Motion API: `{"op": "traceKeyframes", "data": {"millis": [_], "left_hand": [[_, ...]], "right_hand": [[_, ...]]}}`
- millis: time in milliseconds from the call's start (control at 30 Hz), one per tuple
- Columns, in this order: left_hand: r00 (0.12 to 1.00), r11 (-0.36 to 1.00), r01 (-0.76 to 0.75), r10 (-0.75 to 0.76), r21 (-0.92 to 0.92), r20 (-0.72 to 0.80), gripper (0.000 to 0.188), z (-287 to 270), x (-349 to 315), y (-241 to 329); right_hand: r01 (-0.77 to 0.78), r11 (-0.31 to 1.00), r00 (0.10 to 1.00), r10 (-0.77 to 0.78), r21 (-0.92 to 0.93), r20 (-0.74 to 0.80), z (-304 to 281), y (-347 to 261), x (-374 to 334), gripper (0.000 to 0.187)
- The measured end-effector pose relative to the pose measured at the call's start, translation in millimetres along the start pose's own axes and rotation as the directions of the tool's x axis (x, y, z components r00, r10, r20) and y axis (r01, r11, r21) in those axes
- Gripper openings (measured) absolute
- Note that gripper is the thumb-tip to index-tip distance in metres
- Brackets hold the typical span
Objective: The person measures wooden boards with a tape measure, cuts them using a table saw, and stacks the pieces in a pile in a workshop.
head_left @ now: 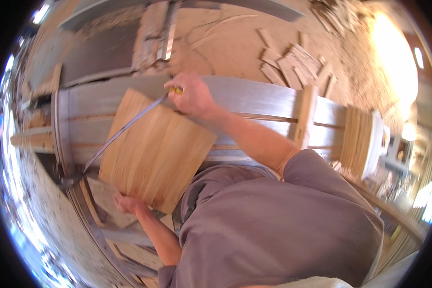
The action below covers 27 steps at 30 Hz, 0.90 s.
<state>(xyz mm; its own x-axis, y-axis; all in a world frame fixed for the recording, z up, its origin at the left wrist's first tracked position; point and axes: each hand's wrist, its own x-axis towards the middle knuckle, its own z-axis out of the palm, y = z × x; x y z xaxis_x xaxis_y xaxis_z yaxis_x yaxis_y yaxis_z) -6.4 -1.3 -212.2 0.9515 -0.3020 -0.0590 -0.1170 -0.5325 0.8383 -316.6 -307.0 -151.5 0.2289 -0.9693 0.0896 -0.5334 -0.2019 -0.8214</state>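
Note:
A square panel of light, striped wood [153,149] lies tilted over a metal-topped bench, in front of my body. My left hand [126,202] is closed at the panel's near left edge, with part of its fingers hidden by the panel. Beyond the far edge, my right hand [192,95] is closed round the yellow end of a long, thin, blue-grey strip [125,128]. That strip slants across the panel down to the left, where its other end reaches a dark metal part [69,181]. Motion blurs the right hand a little.
The metal bench top [254,96] has long slots. A wooden crosspiece [305,117] and a stack of boards [357,141] stand on its right. Scrap wood pieces [295,65] lie on the sawdust-covered floor [225,43], beside a sawdust heap [369,62].

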Motion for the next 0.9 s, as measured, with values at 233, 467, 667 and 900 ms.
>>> {"op": "traceKeyframes", "data": {"millis": [233,467,667,900], "left_hand": [[0.882,0.866,0.428,-0.336,-0.26,0.331,0.049,-22,-74,8],[0.782,0.868,0.46,-0.294,-0.19,0.549,0.053,-55,-65,-51],[0.76,0.935,0.353,-0.303,0.026,0.575,0.038,-70,-83,-24],[0.94,0.974,-0.137,0.185,-0.181,0.288,0.041,-56,-111,62]], "right_hand": [[-0.217,0.974,0.959,0.202,-0.06,-0.201,-88,53,-149,0.039],[-0.356,0.803,0.831,0.038,-0.478,-0.555,-207,49,-220,0.066],[-0.85,0.44,0.526,0.683,-0.289,-0.507,-263,97,-236,0.088],[-0.364,0.827,0.926,0.271,-0.428,-0.263,-229,44,-208,0.08]]}}
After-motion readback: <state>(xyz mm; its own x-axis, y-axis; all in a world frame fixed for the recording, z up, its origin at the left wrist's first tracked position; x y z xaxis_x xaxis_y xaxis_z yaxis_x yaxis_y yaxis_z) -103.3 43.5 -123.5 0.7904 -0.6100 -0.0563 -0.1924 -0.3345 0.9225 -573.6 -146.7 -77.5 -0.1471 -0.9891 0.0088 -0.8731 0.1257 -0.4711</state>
